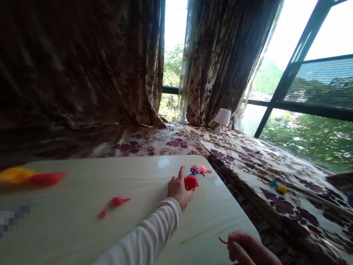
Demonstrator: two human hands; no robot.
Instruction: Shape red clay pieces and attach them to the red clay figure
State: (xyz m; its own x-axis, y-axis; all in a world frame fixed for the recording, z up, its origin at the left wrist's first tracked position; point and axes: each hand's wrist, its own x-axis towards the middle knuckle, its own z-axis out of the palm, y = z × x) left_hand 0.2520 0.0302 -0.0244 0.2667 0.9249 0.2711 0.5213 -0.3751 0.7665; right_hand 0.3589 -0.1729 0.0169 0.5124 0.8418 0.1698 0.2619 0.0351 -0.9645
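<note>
On the table (141, 237), my left hand (178, 191) reaches to a red clay figure (191, 182) with yellow and blue bits. The index finger points away beside it, and the thumb is on its near right side. Touching or close behind the figure are a blue ball with red dots (195, 169) and a pink-red clay piece (204, 170). Low on the right, my right hand (258, 257) pinches a thin red clay strand (222, 240) between thumb and forefinger, above the table's edge. Its other fingers are curled.
A red clay lump with a pointed end (119, 201) and a small red bit (103, 214) lie left of my arm. Blurred yellow (18, 175) and red clay (45, 178) sit at the far left. Beyond are a flowered cover (243, 155), a white lamp (223, 117), and blue and yellow pieces (281, 189).
</note>
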